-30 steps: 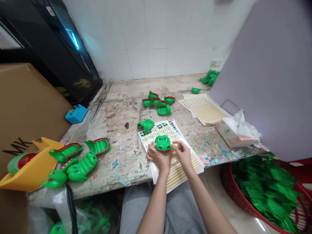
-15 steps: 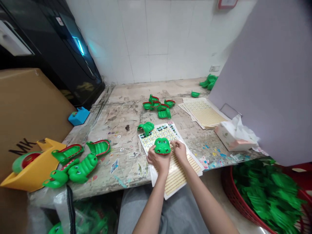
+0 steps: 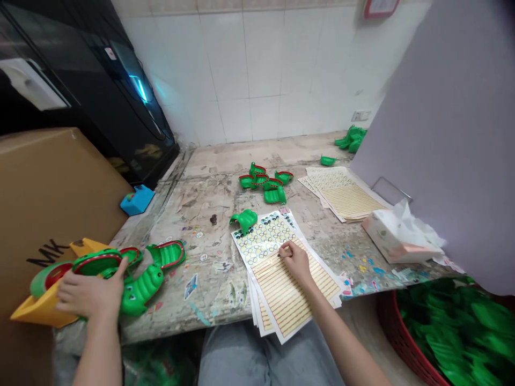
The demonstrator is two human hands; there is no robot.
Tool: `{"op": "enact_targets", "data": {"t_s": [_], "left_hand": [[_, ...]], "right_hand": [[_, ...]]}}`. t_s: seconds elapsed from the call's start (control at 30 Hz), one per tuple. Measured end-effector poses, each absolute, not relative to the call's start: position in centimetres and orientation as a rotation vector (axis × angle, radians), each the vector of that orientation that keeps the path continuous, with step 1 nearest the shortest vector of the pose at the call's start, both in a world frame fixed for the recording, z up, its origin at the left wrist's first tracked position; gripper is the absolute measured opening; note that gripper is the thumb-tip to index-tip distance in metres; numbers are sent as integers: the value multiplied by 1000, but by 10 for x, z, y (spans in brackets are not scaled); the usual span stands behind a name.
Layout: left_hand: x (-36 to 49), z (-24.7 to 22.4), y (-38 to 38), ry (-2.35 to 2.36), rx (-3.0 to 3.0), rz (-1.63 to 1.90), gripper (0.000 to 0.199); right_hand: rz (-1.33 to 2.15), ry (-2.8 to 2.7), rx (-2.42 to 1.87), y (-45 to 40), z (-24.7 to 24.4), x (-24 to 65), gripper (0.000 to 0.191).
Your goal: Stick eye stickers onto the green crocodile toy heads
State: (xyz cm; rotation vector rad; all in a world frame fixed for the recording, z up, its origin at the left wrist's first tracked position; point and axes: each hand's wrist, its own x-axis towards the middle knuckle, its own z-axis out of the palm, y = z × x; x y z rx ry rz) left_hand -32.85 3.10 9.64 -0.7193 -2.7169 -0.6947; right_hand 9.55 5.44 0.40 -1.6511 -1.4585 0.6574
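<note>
My left hand point(image 3: 90, 295) is at the table's left end, its fingers closed around a green crocodile head piece point(image 3: 95, 261) whose red-edged hollow faces up. Beside it on the table lie another crocodile head with stuck-on eyes point(image 3: 140, 289) and an upturned green piece with a red rim point(image 3: 169, 254). My right hand point(image 3: 296, 262) is pinched over the sticker sheets point(image 3: 298, 300); a small dark spot shows at the fingertips, too small to name. A green crocodile piece point(image 3: 244, 220) rests on the top left corner of the sheets.
Several red-rimmed green pieces point(image 3: 265, 181) lie mid-table. More sticker sheets point(image 3: 346, 193) and a tissue box point(image 3: 402, 236) are on the right. A red basket point(image 3: 402, 332) of green parts stands below. A yellow container point(image 3: 40, 311) and a cardboard box point(image 3: 60, 182) border the left.
My left hand has carried the crocodile head from above the sheets to the pieces at the left. My right hand stays over the sheets, and the view has shifted slightly.
</note>
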Motion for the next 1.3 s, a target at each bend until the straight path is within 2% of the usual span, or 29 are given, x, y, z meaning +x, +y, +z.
{"op": "enact_targets", "data": {"t_s": [0.17, 0.27, 0.37, 0.43, 0.5, 0.63, 0.77, 0.83, 0.9, 1.07, 1.17, 1.3], "left_hand": [[-363, 104, 52, -3126, -578, -325, 89], [-339, 117, 65, -2924, -716, -276, 76], [-272, 115, 88, -2616, -1183, -464, 63], [-213, 100, 108, -2523, -1817, -731, 57], [-156, 77, 128, -2536, -2093, -891, 57], [-90, 35, 153, -2598, -2024, -993, 61], [-93, 24, 155, -2635, -1908, -1207, 33], [-105, 26, 149, -2637, -1919, -1351, 27], [-115, 31, 138, -2606, -1975, -1523, 31], [-125, 47, 97, -2403, -2354, -1859, 57], [-124, 54, 77, -2362, -2577, -1850, 67], [-112, 47, 50, -2449, -2557, -1731, 60]], "right_hand": [[657, -1471, -1648, 54, 2, 95, 17], [666, -1483, -1661, 55, 2, 95, 17], [671, -1476, -1668, 55, 3, 95, 18], [670, -1467, -1666, 55, 3, 95, 17], [671, -1458, -1659, 55, 3, 95, 17], [683, -1431, -1624, 56, 1, 96, 17], [783, -1354, -1559, 57, -1, 97, 21], [770, -1336, -1522, 55, 1, 97, 23], [706, -1349, -1447, 53, 7, 96, 27], [464, -1693, -1350, 56, 31, 92, 38], [417, -1941, -1299, 63, 39, 92, 40], [418, -2019, -1215, 65, 34, 104, 26]]}}
